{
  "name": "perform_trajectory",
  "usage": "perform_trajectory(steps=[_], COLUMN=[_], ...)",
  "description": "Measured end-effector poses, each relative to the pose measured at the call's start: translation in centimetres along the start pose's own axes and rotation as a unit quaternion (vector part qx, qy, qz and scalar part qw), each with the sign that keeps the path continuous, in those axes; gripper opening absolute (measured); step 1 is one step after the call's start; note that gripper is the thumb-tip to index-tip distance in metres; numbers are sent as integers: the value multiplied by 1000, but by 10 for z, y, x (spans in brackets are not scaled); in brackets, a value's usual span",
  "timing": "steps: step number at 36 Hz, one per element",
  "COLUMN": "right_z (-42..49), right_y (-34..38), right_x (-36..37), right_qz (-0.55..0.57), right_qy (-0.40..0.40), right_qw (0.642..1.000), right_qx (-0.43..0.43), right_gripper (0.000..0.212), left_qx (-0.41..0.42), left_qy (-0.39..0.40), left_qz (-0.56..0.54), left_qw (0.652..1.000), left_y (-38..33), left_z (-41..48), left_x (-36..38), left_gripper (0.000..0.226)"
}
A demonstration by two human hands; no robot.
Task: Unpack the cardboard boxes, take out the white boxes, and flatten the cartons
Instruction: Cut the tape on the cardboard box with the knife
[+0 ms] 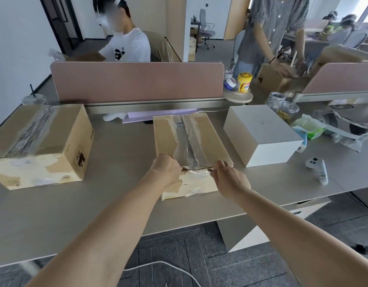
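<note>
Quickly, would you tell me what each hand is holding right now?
Left hand: grips the carton's near edge.
Right hand: pinches the tape on it.

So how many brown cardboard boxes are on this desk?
2. The left carton sits sealed at the left end of the desk; the middle carton is where the right hand pinches its tape. A far carton behind is partly hidden.

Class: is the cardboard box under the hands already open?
No, the cardboard box is closed, clear tape over its seam, left hand and right hand at its near edge.
</note>
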State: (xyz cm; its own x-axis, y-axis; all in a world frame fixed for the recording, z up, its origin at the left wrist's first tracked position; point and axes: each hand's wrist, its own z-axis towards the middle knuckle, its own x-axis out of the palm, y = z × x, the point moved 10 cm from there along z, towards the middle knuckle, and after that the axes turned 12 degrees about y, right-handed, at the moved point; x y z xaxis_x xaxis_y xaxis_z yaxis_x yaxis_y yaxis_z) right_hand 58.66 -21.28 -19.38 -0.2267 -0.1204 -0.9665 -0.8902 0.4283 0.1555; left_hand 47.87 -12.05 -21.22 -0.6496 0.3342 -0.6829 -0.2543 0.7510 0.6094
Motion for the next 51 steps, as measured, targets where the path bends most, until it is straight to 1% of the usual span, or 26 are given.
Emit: perform_trajectory(steps=[4, 8, 11, 14, 18, 21, 24, 26, 30, 33, 35, 37, 42, 43, 45, 46, 49, 51], right_z=[2, 7, 12, 14, 11, 8, 7, 7, 5, 6, 10, 13, 12, 11, 12, 13, 15, 17], right_y=[32, 54, 45, 23, 2, -9, -15, -17, -21, -26, -28, -27, -14, -11, -6, -4, 2, 5], right_x=[7, 13, 12, 8, 6, 3, 2, 2, -5, -15, -17, -16, -8, -5, -2, -1, 2, 3], right_qz=[17, 39, 44, 35, 5, -5, -2, 17, 107, 160, 177, 169, 126, 123, 123, 120, 106, 94], right_qy=[13, 22, 22, 16, 4, -6, -12, -10, -5, -17, -16, -9, 9, 15, 27, 34, 50, 53], right_qw=[998, 996, 998, 999, 1000, 1000, 1000, 1000, 994, 986, 984, 985, 991, 991, 991, 991, 991, 992], right_qx=[-62, -76, -41, -1, 17, 25, 22, 12, -26, -32, -23, -20, -38, -44, -55, -57, -59, -66], right_gripper=[26, 26, 26, 26, 25, 28, 27, 25, 20, 19, 22, 25, 27, 27, 29, 29, 30, 31], left_qx=[6, 6, 1, -6, -15, -32, -25, -38, -97, -117, -117, -113, -153, -161, -164, -159, -131, -115], left_qy=[-12, -15, -14, -9, -2, -3, -12, -18, -3, 2, 18, 56, 169, 186, 201, 189, 113, 88], left_qz=[-3, -6, -3, -7, -28, -45, -34, -44, -111, -169, -203, -217, -163, -169, -219, -256, -349, -387], left_qw=[1000, 1000, 1000, 1000, 999, 998, 999, 998, 989, 979, 972, 968, 960, 954, 941, 935, 921, 911], left_y=[0, 1, 1, 2, 3, 5, 3, 6, 20, 31, 41, 55, 102, 109, 118, 117, 98, 74], left_z=[2, -1, 2, 4, 8, 8, 7, 4, -6, -12, -17, -26, -56, -62, -69, -69, -58, -46], left_x=[2, 0, 3, 7, 11, 14, 12, 10, 16, 31, 44, 59, 104, 114, 123, 119, 86, 63], left_gripper=[38, 37, 40, 35, 37, 39, 43, 42, 55, 58, 58, 57, 61, 62, 66, 65, 58, 69])
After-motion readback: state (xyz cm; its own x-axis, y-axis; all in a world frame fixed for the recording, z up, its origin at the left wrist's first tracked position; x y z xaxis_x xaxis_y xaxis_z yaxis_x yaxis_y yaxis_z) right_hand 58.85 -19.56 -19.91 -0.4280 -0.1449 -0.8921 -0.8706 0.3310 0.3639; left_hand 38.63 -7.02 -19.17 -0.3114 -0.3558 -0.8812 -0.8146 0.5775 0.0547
